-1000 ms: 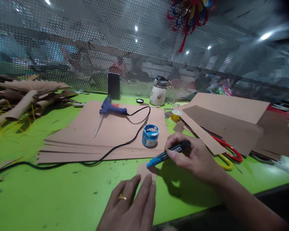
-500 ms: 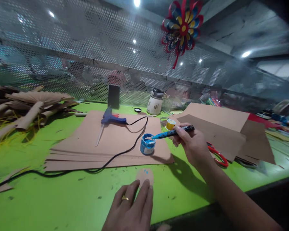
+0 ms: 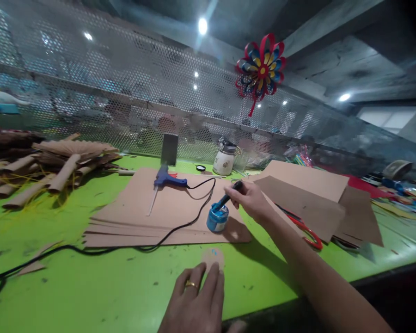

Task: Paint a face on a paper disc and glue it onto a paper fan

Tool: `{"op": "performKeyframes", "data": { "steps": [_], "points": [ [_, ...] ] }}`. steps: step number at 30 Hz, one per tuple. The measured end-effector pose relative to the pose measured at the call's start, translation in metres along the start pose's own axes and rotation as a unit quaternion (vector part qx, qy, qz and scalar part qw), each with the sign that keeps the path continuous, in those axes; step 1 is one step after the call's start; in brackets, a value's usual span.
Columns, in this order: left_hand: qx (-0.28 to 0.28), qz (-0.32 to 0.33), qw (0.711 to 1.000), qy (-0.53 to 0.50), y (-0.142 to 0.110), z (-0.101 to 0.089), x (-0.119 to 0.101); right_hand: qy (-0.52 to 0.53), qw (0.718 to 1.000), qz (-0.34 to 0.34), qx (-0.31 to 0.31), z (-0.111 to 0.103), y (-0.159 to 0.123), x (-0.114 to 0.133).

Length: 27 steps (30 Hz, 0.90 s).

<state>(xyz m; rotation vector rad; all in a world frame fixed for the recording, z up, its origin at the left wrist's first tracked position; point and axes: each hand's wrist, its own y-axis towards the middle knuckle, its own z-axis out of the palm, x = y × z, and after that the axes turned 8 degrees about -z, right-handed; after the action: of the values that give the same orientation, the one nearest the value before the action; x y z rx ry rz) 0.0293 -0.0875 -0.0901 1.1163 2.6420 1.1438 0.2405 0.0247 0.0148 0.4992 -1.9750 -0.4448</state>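
Currently, right hand point(image 3: 250, 200) grip closed on black-and-blue marker point(image 3: 228, 196), tip inside blue paint jar point(image 3: 217, 218). Left hand point(image 3: 198, 296), grip unclenched, presses small tan paper piece point(image 3: 213, 258) near tabletop's point(image 3: 118, 286) front edge.

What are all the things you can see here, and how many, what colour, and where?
pen: one, black, in the jar
jar: one, blue, on the left paper stack
small card: one, tan with blue marks, under fingertips
paper stack: one, tan, mid-table
glue gun: one, blue, on that stack
cord: black, across the front
bottle: one, white, back
scissors: red-handled, right; count unclear
large sheets: several, tan and brown, right
paper rolls: several, brown, left
flower ornament: one, red, blue and yellow, hanging
table: one, green, below everything
far-right clutter: too blurred to count
hands: two; left on the card, right holding the pen
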Motion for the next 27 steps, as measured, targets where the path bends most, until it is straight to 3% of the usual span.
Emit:
{"op": "performKeyframes", "data": {
  "steps": [4,9,12,17,19,23,27],
  "points": [
    [-0.007,0.007,1.000,0.004,-0.003,0.005,0.003,0.068,0.992,-0.018,-0.104,-0.005,-0.006,-0.003],
    [-0.007,0.013,1.000,0.019,-0.005,0.008,0.005,0.075,0.989,-0.015,-0.128,-0.005,-0.014,-0.005],
    [-0.013,0.029,0.999,0.028,-0.003,0.005,0.005,0.023,0.994,-0.039,-0.097,-0.001,-0.017,-0.004],
    [-0.017,0.043,0.998,0.037,0.004,-0.001,0.005,-0.005,0.998,-0.037,0.053,0.005,-0.020,0.005],
    [-0.015,0.039,0.998,0.036,0.006,-0.004,0.004,0.028,0.999,-0.030,0.022,0.002,-0.019,0.005],
    [-0.007,0.028,0.999,0.029,0.008,-0.008,0.002,0.104,0.990,-0.012,-0.099,-0.007,-0.015,-0.001],
    [-0.007,0.009,1.000,0.022,0.007,-0.010,0.001,0.118,0.986,0.004,-0.121,-0.006,-0.015,-0.005]
  ]
}}
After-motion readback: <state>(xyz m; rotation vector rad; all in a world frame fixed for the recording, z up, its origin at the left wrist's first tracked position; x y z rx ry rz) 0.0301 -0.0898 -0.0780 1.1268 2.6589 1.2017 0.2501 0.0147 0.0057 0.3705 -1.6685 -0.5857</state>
